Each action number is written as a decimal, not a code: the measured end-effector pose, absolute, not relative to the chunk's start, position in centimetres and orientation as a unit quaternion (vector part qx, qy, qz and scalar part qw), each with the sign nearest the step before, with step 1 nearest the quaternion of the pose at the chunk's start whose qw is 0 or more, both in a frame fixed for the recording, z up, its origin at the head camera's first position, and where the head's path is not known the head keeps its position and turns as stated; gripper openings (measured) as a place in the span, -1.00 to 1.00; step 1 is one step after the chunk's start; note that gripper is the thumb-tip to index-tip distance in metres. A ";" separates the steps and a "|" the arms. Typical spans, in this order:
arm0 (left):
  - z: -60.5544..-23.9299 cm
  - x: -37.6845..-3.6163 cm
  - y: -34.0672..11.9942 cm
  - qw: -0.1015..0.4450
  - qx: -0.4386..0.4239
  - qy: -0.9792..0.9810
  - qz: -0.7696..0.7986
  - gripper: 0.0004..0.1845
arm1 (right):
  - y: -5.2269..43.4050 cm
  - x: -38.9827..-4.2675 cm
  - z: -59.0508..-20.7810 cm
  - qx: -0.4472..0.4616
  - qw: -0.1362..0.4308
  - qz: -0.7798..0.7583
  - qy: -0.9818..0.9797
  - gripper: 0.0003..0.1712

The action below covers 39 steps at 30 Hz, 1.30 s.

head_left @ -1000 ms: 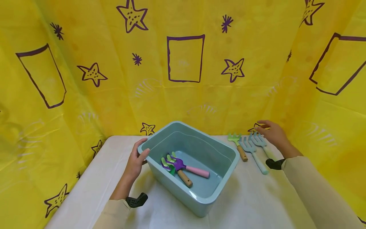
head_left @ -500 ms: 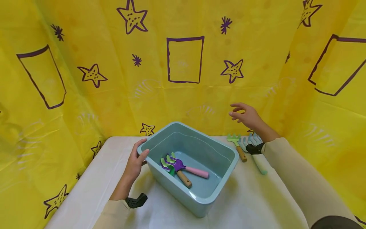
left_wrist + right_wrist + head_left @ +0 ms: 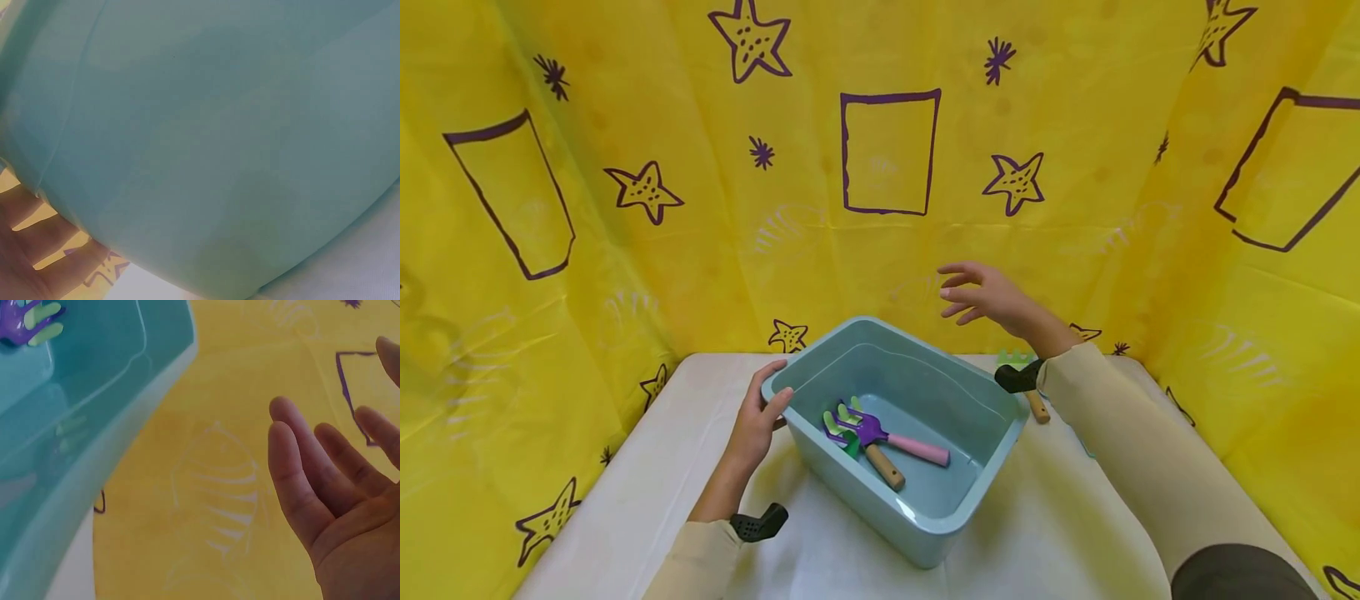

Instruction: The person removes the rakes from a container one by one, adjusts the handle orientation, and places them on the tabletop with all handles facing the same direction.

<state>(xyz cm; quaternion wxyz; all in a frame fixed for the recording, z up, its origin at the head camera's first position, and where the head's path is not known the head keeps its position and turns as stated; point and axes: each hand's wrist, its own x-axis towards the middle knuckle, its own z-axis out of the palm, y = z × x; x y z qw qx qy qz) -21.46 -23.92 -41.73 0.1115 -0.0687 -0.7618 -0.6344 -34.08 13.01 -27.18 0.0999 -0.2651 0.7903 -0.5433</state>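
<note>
A blue-green plastic bin point(image 3: 850, 487) stands on the table, turned at an angle. My left hand point(image 3: 758, 417) holds its left corner, thumb over the rim and fingers outside against the wall. Inside lie a purple hand rake with a pink handle point(image 3: 919, 449) and a light green hand rake with a wooden handle point(image 3: 886, 468), tines overlapping, with a darker green piece point(image 3: 852, 444) under them. My right hand point(image 3: 988, 296) hovers in the air beyond the far rim, fingers spread and holding nothing; the right wrist view shows its bare palm point(image 3: 356, 550).
Right of the bin, another green hand rake with a wooden handle point(image 3: 1037, 407) lies on the white tabletop point(image 3: 1060, 517), partly behind my right wrist. My sleeve point(image 3: 1127, 450) hides most of the area beside it. Yellow patterned cloth point(image 3: 880, 250) hangs round the table.
My right hand has moved left from above the pale blue rakes to behind the bin's far rim, and the arm now covers those rakes. The left hand stays on the bin.
</note>
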 end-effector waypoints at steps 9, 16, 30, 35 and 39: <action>-41.9 -21.8 -24.0 0.107 -0.057 -0.764 -0.633 -0.44 | 8.8 -33.7 -28.3 -0.317 0.192 -0.518 0.771 -0.37; -42.0 -21.7 -24.3 0.111 -0.060 -0.761 -0.636 -0.45 | 5.7 -33.5 -30.4 -0.338 0.259 -0.481 0.766 -0.34; -41.9 -21.8 -24.3 0.116 -0.053 -0.772 -0.622 -0.45 | 3.7 -33.6 -34.5 -0.332 0.346 -0.416 0.772 -0.34; -41.8 -21.8 -24.2 0.111 -0.059 -0.770 -0.626 -0.44 | 3.8 -33.4 -35.1 -0.308 0.379 -0.377 0.787 -0.38; -41.8 -21.8 -24.1 0.111 -0.054 -0.771 -0.625 -0.46 | 3.6 -33.4 -36.0 -0.286 0.412 -0.340 0.795 -0.39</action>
